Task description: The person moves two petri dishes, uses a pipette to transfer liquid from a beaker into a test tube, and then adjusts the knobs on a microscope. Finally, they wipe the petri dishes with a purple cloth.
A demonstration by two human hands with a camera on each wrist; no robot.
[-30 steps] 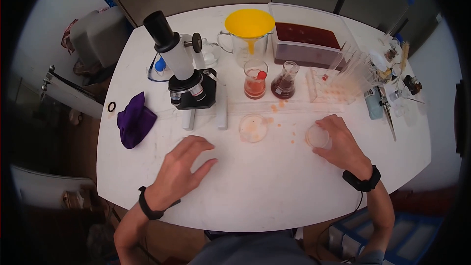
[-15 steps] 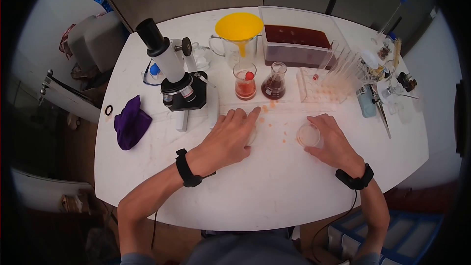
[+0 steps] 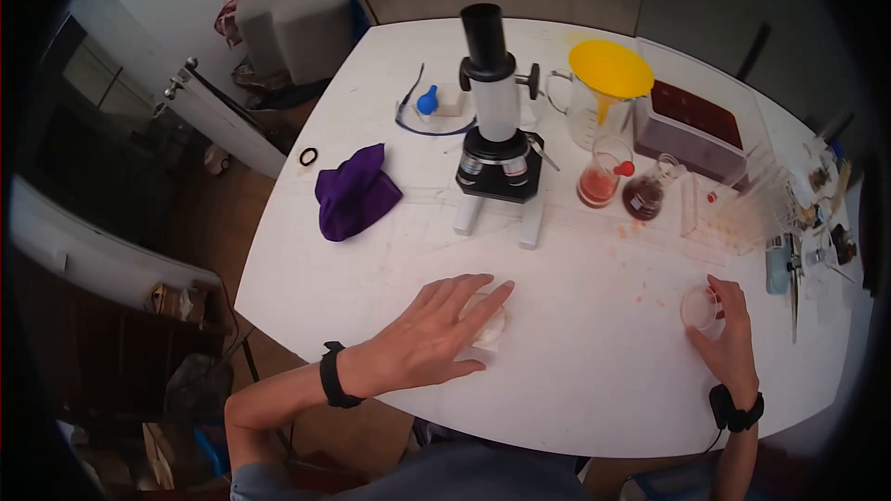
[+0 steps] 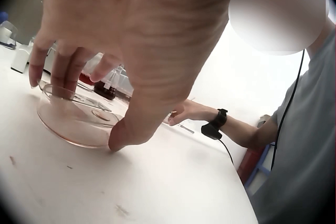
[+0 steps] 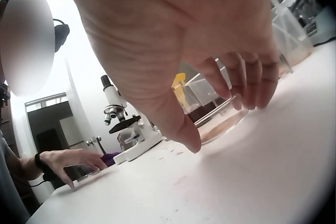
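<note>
My left hand (image 3: 418, 339) lies over a clear petri dish (image 3: 490, 327) on the white table, partly covering it. In the left wrist view, the thumb meets the near side of that dish (image 4: 73, 121) and the fingers bend down to its far rim, spanning it. To the right, my right hand (image 3: 731, 339) holds a second clear round dish (image 3: 699, 308) by its edges. From the right wrist view, this dish (image 5: 223, 124) sits low at the tabletop between thumb and fingertips, with a pinkish tint.
A microscope (image 3: 501, 130) stands beyond the left hand, a purple cloth (image 3: 357, 195) to its left. Farther right are a beaker of red liquid (image 3: 597, 187), a dark-filled flask (image 3: 642, 197), a jug with a yellow funnel (image 3: 611, 68), a lidless tub (image 3: 691, 153) and test tubes (image 3: 766, 199).
The head view has turned left. My left hand reached over the first dish, and that dish is now nearer the table's front edge and farther left. The right hand keeps its dish at about the same spot.
</note>
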